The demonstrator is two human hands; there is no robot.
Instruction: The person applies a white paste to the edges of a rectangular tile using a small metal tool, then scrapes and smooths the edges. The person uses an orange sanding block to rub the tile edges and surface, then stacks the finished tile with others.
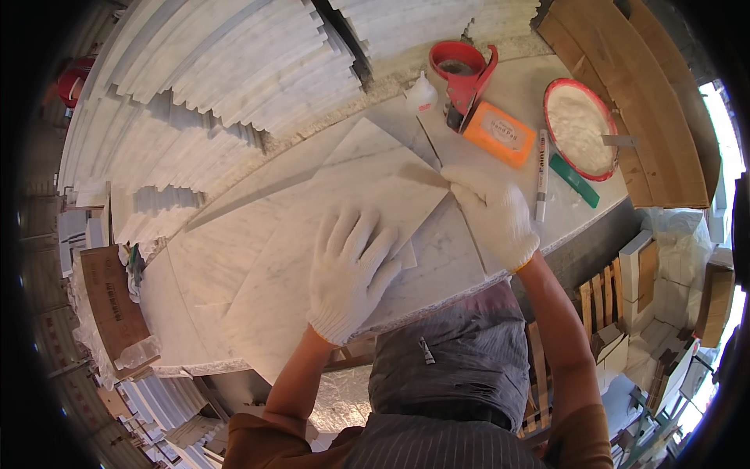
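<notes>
I'm watching through the head camera from my end, both hands in white knit gloves. Left hand (349,266): fingers are spreading wide, palm facing down, flat on a pale grey-veined tile (375,156); it is pressing or resting on top, not wrapping around anything. Right hand (496,215): fingers are curling in, thumb side sitting right at the tile's right-hand corner. I'm not managing to tell whether it's pinching that corner, only touching it, or hiding something small inside the fist.

The tile is lying at an angle across the worktop (601,202), over other pale slabs, with one corner pointing to the far side. Its near part is running under the left hand.

Beyond the right hand I'm seeing an orange box (500,134), a white marker (541,176) and a green strip (574,181). A red-rimmed bowl (548,117) of white paste is standing farther right, a flat scraper (619,141) crossing its edge. A red tape dispenser (480,82) and a small white bottle (422,95) are standing beyond the tile. Stacked tiles (211,62) are filling the far left; cardboard (664,117) is rising behind the bowl.
</notes>
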